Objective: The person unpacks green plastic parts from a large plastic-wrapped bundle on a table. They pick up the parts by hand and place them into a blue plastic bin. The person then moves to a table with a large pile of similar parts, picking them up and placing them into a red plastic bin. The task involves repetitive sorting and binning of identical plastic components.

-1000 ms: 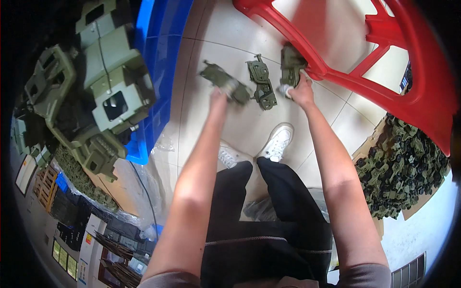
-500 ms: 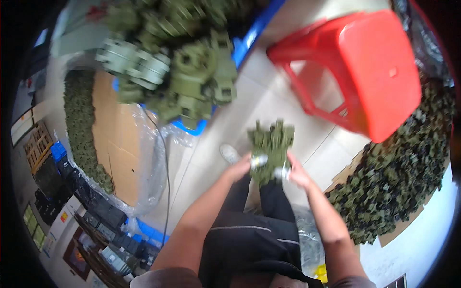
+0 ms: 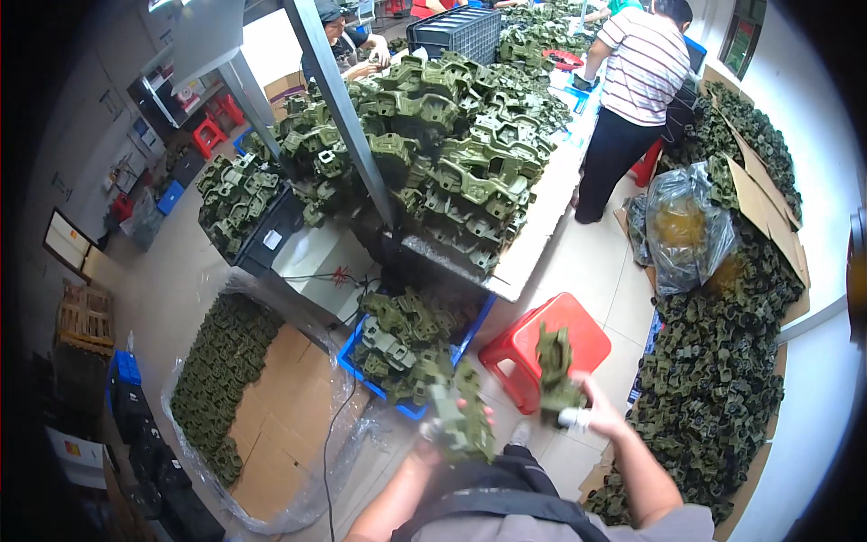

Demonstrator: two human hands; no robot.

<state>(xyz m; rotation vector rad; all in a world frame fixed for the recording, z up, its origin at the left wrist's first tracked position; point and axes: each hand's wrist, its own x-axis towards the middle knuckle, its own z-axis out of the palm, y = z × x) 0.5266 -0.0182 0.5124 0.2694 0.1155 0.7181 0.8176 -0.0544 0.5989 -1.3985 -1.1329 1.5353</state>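
Observation:
My left hand (image 3: pixel 423 452) is closed around a dark green moulded plastic part (image 3: pixel 470 425), blurred by motion, above the edge of a blue crate (image 3: pixel 368 387). A paler grey-green patch shows beside its fingers; I cannot tell whether that is a second piece. To the right, my right hand (image 3: pixel 603 413) grips another dark green moulded part (image 3: pixel 558 370) by its lower end, holding it roughly upright in front of a red stool (image 3: pixel 587 325). White wrapping covers a fingertip of that hand. The two parts are apart. Similar green parts (image 3: pixel 406 316) fill the crate.
A workbench (image 3: pixel 519 271) ahead bears high stacks of green parts (image 3: pixel 470 172), with a metal post (image 3: pixel 343 108) in front. More parts lie along the right wall (image 3: pixel 704 388) and on cardboard (image 3: pixel 280 425) at left. A cable (image 3: pixel 330 452) crosses the floor. Co-workers stand beyond.
My view has tipped up and now takes in the bench and co-workers. My hands, earlier close together on green parts before my legs, are now farther apart, each with a part.

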